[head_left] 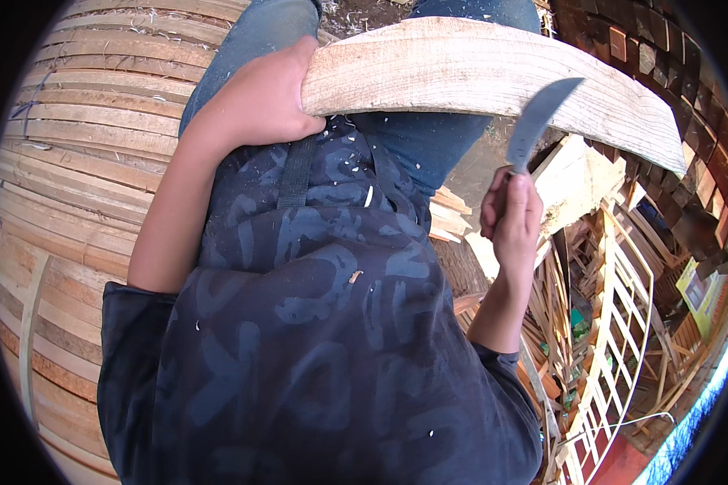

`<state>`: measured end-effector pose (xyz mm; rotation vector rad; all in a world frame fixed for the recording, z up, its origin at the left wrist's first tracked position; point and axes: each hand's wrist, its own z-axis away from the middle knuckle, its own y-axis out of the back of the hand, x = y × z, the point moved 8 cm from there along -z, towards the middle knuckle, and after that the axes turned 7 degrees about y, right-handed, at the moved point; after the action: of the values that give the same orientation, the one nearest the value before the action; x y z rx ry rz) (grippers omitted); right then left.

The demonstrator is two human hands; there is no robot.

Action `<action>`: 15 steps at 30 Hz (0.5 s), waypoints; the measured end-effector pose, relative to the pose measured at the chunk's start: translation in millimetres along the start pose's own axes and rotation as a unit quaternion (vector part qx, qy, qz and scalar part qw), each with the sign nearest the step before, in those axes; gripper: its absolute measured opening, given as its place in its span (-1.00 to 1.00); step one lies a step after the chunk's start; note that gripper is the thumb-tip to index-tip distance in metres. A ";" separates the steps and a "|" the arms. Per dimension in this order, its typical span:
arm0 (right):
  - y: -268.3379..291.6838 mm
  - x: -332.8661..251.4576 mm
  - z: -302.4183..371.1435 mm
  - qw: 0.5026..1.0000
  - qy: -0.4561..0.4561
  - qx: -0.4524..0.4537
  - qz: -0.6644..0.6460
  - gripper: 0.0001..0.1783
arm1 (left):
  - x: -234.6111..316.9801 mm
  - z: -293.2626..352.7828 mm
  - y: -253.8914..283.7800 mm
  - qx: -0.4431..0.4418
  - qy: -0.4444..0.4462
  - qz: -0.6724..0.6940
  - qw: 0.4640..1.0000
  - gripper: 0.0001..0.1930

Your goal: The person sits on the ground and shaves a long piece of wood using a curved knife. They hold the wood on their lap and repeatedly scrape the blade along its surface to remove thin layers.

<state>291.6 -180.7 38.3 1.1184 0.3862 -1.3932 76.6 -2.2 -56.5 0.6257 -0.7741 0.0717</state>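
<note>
Across my thighs lies a long, curved, pale wooden board point(429, 69), its left end gripped by my left hand point(277, 101). The thumb shows on the near side of the board; the other fingers are hidden behind it. My right hand point(511, 212) is closed round the handle of a knife point(538, 117) with a broad, curved blade. The blade points up and to the right, overlapping the near edge of the board in the picture; whether it touches the wood I cannot tell. Pale wood shavings dot my dark printed shirt point(315, 339).
Stacked planks point(81, 162) fill the left side. Below the board on the right stands a thick wood block point(578, 182). Beyond my right forearm are loose thin sticks point(550, 315) and a slatted wooden frame point(615, 323). Dark wooden pieces point(663, 65) line the far right.
</note>
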 end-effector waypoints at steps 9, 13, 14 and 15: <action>-33.9 18.6 13.4 0.994 -0.045 -0.029 -0.098 -0.62 | 1.1 6.6 0.6 0.061 -0.025 -0.045 0.997 -0.39; -37.1 16.2 14.8 0.978 -0.068 -0.020 -0.199 -0.58 | 1.5 6.8 1.8 0.056 -0.002 -0.054 0.997 -0.38; -30.3 11.4 14.1 0.952 -0.040 0.055 -0.298 -0.54 | 3.5 5.6 1.8 0.044 -0.002 -0.051 0.998 -0.36; -20.0 11.6 9.2 0.941 -0.015 0.109 -0.321 -0.48 | 3.8 6.0 1.0 0.032 -0.003 -0.049 0.998 -0.34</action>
<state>272.6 -190.7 25.7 1.2023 0.6228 -2.0626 75.3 -5.3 -50.2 0.7243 -0.7476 0.0055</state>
